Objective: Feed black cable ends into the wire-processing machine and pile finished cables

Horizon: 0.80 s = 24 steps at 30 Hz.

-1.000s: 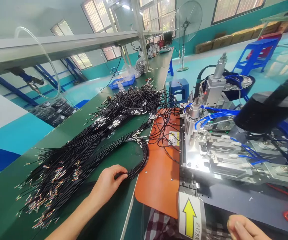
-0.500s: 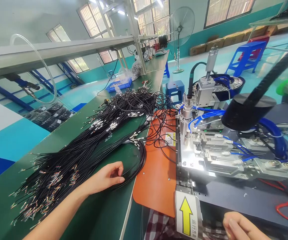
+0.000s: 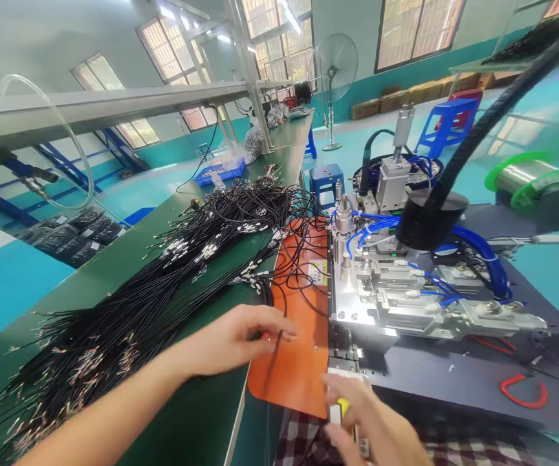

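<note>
My left hand [image 3: 243, 340] reaches over the near end of an orange board [image 3: 299, 362], its fingers curled toward the thumb. A thin black cable [image 3: 274, 359], smeared by motion, runs down from between those fingertips. My right hand [image 3: 376, 414] is in front of the machine's near edge, blurred, with fingers and thumb apart and nothing seen between them. It partly covers the label with the yellow arrow [image 3: 343, 405]. Beside my left hand lies a bundle of black cables [image 3: 197, 291] with white connector ends, on the green table [image 3: 182, 421].
A metal machine [image 3: 386, 291] with blue air tubes stands to the right, a black round lamp head [image 3: 429, 220] above it. Red-handled pliers [image 3: 525, 395] rest on its grey base. Further cables [image 3: 241, 213] pile up toward the back, near a blue tray [image 3: 226, 169].
My left hand has moved right from the cable bundle onto the orange board, drawing a cable along. My right hand has come left and up, and its fingers have opened. The view has shifted slightly.
</note>
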Each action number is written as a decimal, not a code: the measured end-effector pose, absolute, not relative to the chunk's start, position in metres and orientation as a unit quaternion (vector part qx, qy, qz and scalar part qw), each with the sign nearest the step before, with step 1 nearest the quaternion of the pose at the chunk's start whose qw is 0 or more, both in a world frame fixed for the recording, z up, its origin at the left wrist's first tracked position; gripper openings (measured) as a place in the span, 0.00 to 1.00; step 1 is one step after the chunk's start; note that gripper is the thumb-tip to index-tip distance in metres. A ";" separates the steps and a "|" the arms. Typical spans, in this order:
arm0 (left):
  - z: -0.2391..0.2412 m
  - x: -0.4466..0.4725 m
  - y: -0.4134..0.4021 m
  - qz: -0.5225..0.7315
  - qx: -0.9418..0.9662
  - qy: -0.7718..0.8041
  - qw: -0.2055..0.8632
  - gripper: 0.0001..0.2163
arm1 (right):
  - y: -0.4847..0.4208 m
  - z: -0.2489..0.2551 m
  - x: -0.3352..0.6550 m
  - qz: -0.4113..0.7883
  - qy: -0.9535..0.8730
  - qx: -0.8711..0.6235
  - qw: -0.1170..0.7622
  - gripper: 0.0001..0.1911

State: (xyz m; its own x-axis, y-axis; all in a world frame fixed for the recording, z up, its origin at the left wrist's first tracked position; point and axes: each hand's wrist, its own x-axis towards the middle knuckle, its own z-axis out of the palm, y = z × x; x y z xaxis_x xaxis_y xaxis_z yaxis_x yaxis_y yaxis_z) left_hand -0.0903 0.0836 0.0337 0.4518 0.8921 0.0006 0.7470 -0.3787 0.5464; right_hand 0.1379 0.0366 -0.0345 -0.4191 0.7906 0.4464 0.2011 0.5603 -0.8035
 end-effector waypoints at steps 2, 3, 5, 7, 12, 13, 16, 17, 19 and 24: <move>0.026 -0.069 0.090 0.137 0.852 0.480 0.155 0.12 | 0.035 -0.051 0.114 0.214 -0.846 -0.278 0.402 0.16; 0.026 -0.063 0.092 0.125 0.864 0.477 0.100 0.12 | 0.034 -0.061 0.105 0.163 -0.867 -0.276 0.381 0.15; 0.032 -0.059 0.095 0.100 0.870 0.483 0.007 0.14 | 0.033 -0.081 0.096 0.120 -0.877 -0.292 0.362 0.09; 0.042 -0.066 0.094 0.088 0.863 0.496 -0.037 0.16 | 0.034 -0.091 0.104 0.140 -0.850 -0.321 0.393 0.10; 0.055 -0.101 0.069 0.069 0.834 0.543 -0.069 0.18 | 0.045 -0.051 0.147 0.475 -0.682 -0.307 0.465 0.10; 0.053 -0.107 0.062 0.063 0.822 0.559 -0.085 0.17 | 0.046 -0.040 0.150 0.534 -0.608 -0.331 0.485 0.13; 0.035 -0.107 0.042 0.082 0.798 0.590 -0.090 0.11 | 0.049 -0.021 0.140 0.662 -0.431 -0.387 0.476 0.19; 0.026 -0.102 0.037 0.102 0.800 0.588 -0.066 0.11 | 0.049 -0.021 0.133 0.691 -0.401 -0.387 0.460 0.19; 0.009 -0.084 0.029 0.143 0.816 0.560 0.026 0.16 | 0.047 -0.030 0.123 0.732 -0.369 -0.375 0.434 0.19; -0.016 -0.037 0.025 0.208 0.757 0.524 0.331 0.18 | 0.044 -0.053 0.131 0.726 -0.362 -0.394 0.432 0.12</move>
State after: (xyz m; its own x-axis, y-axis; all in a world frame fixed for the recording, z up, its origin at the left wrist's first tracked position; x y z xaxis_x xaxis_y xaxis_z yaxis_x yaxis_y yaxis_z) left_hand -0.0371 0.0253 -0.0156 0.3651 0.9304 -0.0326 0.6552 -0.2319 0.7190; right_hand 0.1307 0.0443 -0.0535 -0.3153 0.9129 -0.2591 -0.3422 -0.3640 -0.8663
